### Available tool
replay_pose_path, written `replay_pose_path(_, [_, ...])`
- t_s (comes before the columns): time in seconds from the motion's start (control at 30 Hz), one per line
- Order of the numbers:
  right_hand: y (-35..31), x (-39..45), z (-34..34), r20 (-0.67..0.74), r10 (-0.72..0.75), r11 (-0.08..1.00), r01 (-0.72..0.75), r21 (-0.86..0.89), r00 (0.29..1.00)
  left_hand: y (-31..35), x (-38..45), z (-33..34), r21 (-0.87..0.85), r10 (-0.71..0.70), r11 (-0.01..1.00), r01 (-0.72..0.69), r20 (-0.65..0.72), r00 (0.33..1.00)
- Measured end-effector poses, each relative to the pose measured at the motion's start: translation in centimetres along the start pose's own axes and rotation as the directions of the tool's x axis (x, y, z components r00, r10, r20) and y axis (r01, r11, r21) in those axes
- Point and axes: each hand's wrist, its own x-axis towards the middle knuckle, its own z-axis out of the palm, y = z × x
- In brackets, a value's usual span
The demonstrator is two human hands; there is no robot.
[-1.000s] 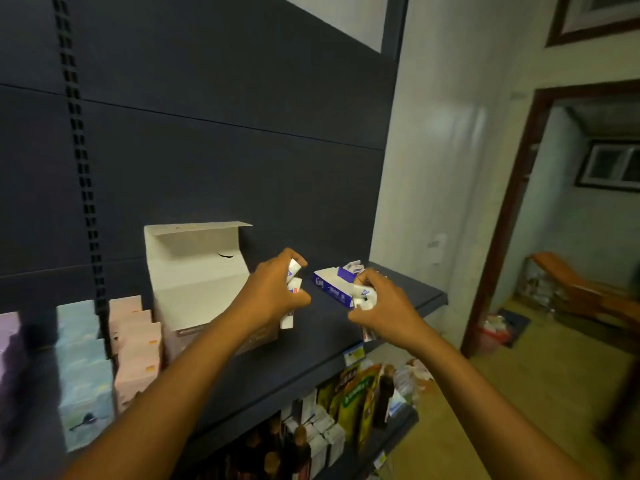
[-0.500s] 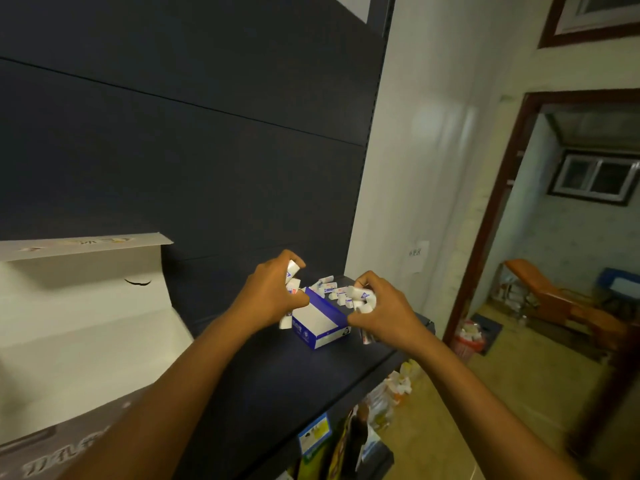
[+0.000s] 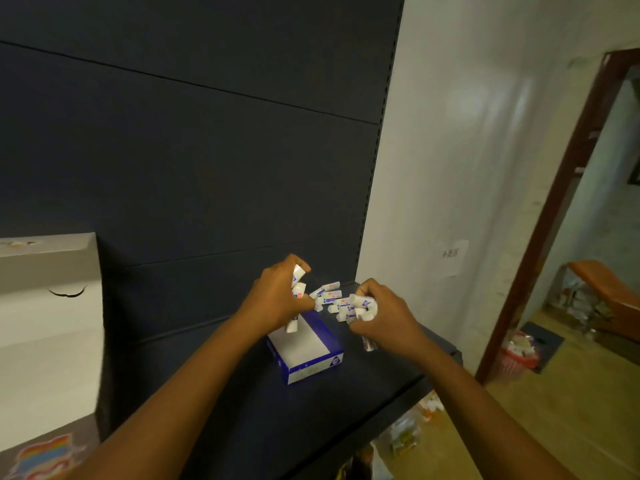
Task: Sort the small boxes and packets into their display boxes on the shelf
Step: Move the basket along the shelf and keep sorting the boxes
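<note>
Head view: near the shelf's [image 3: 346,420] right end, a blue-and-white display box [image 3: 306,348] points its long axis toward the back panel. Left hand [image 3: 277,299] and right hand [image 3: 377,317] each grip small white packets [image 3: 329,296] above it.

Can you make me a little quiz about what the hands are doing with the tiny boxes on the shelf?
1. True or false: the left hand is empty.
2. Where does the blue and white display box stand? A) on the floor B) on the dark shelf C) in the big white carton
3. Fill in: the right hand grips a bunch of small white ____.

Key
1. False: it grips a few small white boxes.
2. B, below and between the two hands.
3. Boxes; a few loose ones show behind the hands.
</note>
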Motion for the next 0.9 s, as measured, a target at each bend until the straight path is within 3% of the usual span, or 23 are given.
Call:
replay_pose_path(0.23, [6.9,7.2,0.2,0.206,-0.046,0.998,0.055,-0.036,0.978,1.3,6.1,5.1,-0.01,-0.067,0.998,0.067,-0.031,0.997])
replay_pose_path(0.33, [9.3,9.1,0.5,0.306,-0.022,0.999,0.036,-0.041,0.952,1.4,8.7,8.0,0.056,-0.093,0.994,0.093,0.0,0.996])
replay_pose_path(0.43, [10.8,10.4,1.4,0.365,-0.07,0.986,0.119,-0.113,0.928,1.0,11.0,10.6,0.125,-0.126,0.984,0.123,0.016,0.992])
replay_pose_path(0.67, [13.1,13.2,3.6,0.357,-0.212,0.94,0.29,-0.18,0.91,-1.7,14.6,15.0,0.27,-0.21,0.946,0.18,0.084,0.974])
replay_pose_path(0.9, [14.2,13.9,4.7,0.323,-0.28,0.916,0.352,-0.194,0.904,-3.5,15.6,16.4,0.349,-0.24,0.917,0.193,0.096,0.966])
